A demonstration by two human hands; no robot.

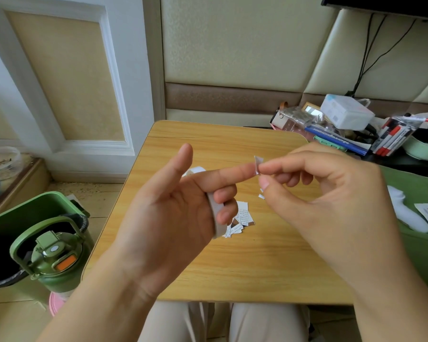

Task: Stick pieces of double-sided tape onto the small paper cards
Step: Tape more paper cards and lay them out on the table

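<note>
My left hand (173,206) is raised over the wooden table (257,262) and holds a white roll of double-sided tape (215,218) with its lower fingers curled round it, thumb up and index finger pointing right. A small piece of tape (257,164) sits at that fingertip. My right hand (331,206) pinches this piece between thumb and index finger. Below the hands, a small pile of printed paper cards (241,219) lies on the table, partly hidden by the roll. Tiny white scraps (261,195) lie near it.
A green bin (22,218) with a green water bottle (57,257) stands left of the table. Boxes, pens and books (351,127) clutter the back right. A green surface (420,193) with a white object and a printed sheet is at right.
</note>
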